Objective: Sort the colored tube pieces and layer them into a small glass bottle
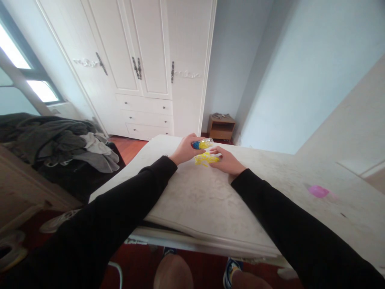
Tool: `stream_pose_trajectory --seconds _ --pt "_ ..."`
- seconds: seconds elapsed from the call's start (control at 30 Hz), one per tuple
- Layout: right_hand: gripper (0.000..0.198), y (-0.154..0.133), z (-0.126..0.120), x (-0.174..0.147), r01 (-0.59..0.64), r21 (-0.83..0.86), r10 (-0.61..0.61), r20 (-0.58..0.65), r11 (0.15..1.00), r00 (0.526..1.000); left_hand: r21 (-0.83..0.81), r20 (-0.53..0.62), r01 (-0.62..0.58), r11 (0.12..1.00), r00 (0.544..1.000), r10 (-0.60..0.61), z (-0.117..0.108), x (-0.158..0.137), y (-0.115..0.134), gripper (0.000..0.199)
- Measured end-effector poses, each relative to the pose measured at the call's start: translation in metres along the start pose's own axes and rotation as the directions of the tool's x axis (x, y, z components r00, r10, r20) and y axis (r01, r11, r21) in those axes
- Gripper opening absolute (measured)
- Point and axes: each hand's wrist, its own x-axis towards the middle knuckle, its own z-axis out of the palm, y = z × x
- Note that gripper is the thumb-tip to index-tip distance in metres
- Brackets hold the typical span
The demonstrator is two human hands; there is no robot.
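Note:
My left hand [185,149] is closed around a small clear jar [207,142]. The jar lies nearly on its side, its mouth to the right, with red, blue and yellow layers inside. Below it, small yellow pieces [202,159] are scattered on the white tabletop [198,204]. My right hand [227,160] rests low over the right side of these pieces. Its fingers are bent and apart from the thumb, with yellow bits showing between them; whether it pinches any is too small to see.
A pink patch or flat item [319,191] is on the table at the right. Behind stand a white wardrobe [150,48] and a small wooden nightstand [221,127]. Piled clothes [60,140] lie at the left. The table's near edge runs just above my knees.

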Motion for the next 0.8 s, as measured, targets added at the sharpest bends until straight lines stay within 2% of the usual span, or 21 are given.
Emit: stream_pose_trajectory --seconds 0.3,0.4,0.57,0.8 --pt "0.045 0.018 -0.029 0.001 -0.047 -0.205 0.063 0.071 0.978 0.995 -0.011 -0.005 0.007 1.0 1.0 -0.007 0.001 -0.001 0.001 0.048" --pt "0.032 0.02 -0.028 0.001 -0.049 -0.151 0.063 0.089 0.987 0.994 -0.011 -0.003 0.009 1.0 1.0 -0.009 0.001 -0.001 0.002 0.047" --pt "0.01 0.017 -0.021 0.002 -0.015 -0.129 0.02 0.038 0.992 0.999 -0.002 -0.017 0.003 1.0 1.0 -0.003 0.001 -0.001 0.002 0.048" --pt "0.01 0.012 -0.018 0.001 0.02 -0.166 -0.016 0.026 0.986 1.0 0.009 -0.015 0.021 1.0 1.0 -0.021 0.0 0.0 0.001 0.049"
